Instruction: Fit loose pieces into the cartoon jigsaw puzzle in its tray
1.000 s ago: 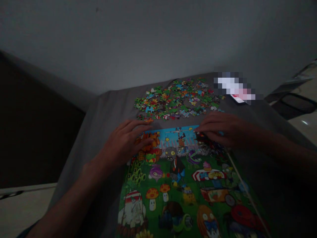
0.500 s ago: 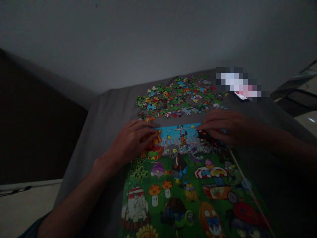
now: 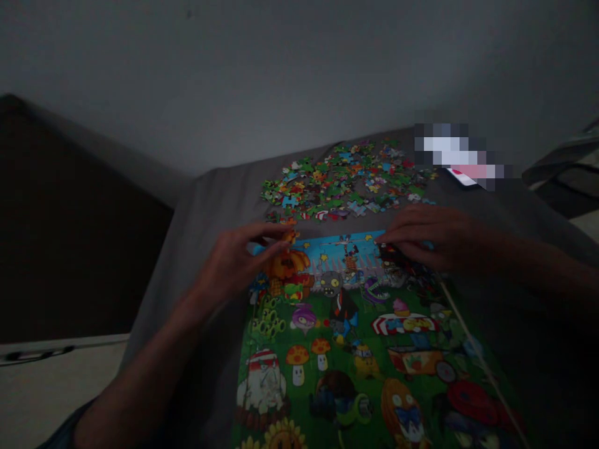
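A jigsaw picture [image 3: 346, 305] of cartoon plants and zombies lies in front of me, with a blue sky strip along its far edge. At its far left corner, my left hand [image 3: 243, 255] has thumb and forefinger around a small orange puzzle piece [image 3: 292, 237], just beyond a printed pumpkin. My right hand [image 3: 430, 237] is at the far right corner, its fingers pressed together and their tips touching the picture near a yellow star. Whatever may be under those fingertips is hidden.
Loose puzzle pieces [image 3: 346, 181] are heaped beyond the picture on the grey cloth surface [image 3: 210, 193]. A phone-like lit device [image 3: 468, 178], partly pixelated, lies at the far right. A pale wall [image 3: 281, 81] rises behind. The light is dim.
My left hand has lifted slightly and drawn back left, uncovering the pumpkin corner; an orange piece now shows between its fingers. My right hand stays at its corner. The view has shifted slightly.
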Available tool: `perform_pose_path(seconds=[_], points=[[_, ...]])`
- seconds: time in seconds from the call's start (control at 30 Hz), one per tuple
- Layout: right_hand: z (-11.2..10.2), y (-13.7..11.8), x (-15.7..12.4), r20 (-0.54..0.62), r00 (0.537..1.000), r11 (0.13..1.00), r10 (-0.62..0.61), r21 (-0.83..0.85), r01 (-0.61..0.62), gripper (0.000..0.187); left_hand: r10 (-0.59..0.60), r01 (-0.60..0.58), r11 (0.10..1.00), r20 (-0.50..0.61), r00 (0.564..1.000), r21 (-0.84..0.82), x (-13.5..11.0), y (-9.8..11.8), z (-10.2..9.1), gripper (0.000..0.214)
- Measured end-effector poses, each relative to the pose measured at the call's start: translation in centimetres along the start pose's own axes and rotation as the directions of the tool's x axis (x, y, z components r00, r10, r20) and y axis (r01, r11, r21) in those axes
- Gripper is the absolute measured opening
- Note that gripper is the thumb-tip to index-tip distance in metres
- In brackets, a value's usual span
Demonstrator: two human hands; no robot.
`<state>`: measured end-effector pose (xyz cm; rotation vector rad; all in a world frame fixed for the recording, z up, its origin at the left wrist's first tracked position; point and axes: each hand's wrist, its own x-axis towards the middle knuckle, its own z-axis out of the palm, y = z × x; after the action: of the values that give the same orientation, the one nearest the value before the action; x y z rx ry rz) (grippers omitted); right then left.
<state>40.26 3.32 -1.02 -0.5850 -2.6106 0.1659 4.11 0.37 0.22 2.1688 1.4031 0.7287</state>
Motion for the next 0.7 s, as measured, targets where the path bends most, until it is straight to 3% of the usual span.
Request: perform_pose_path(seconds=[0.1, 0.17, 0.23, 0.4, 0.7], points=[[0.0, 0.0, 0.0, -0.01, 1.0, 1.0, -0.013, -0.005, 0.012, 0.024, -0.195, 0.191, 0.94, 0.014, 0.981, -0.283, 0.0, 0.3, -1.4, 0.026], [0.1, 0.1, 0.0, -0.016, 1.0, 1.0, -0.022, -0.001, 0.022, 0.023, -0.219, 0.235, 0.907, 0.084, 0.972, -0.351, -0.1, 0.1, -1.9, 0.022], [0.1, 0.1, 0.0, -0.022, 1.0, 1.0, -0.018, 0.0, 0.018, 0.023, -0.171, 0.234, 0.909, 0.205, 0.964, -0.343, -0.1, -0.1, -2.2, 0.018], [-0.2, 0.0, 0.1, 0.021, 1.0, 1.0, -0.014, -0.001, 0.014, 0.024, 0.004, 0.105, 0.962, 0.398, 0.917, -0.251, -0.4, -0.2, -2.0, 0.016], [-0.3, -0.1, 0.2, 0.049, 0.999, 0.999, -0.019, -0.029, 0.02, 0.027, 0.195, -0.111, 0.972, 0.444, 0.875, -0.209, -0.4, 0.4, -1.3, 0.04]])
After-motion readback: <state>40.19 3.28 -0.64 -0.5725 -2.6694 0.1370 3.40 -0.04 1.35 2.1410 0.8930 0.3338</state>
